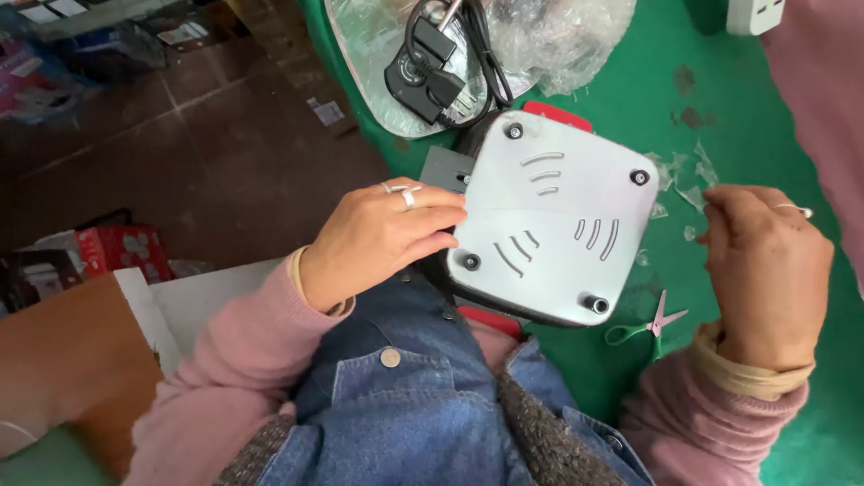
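A grey square appliance base [549, 216] with curved vent slots and four black corner feet faces up, propped at the edge of the green table [630, 99] against my lap. My left hand [382, 238], wearing rings, grips its left edge with fingers curled over it. My right hand [765, 270] hovers to the right of the base, fingers pinched on a thin clear strip of film that is hard to make out.
A black power cord and plug [441, 63] lie on crumpled clear plastic wrap [549, 36] at the back. Small green-handled scissors [643, 328] rest near the front edge. Scraps of clear film [684, 180] lie beside the base. Boxes [117, 247] stand on the brown floor at left.
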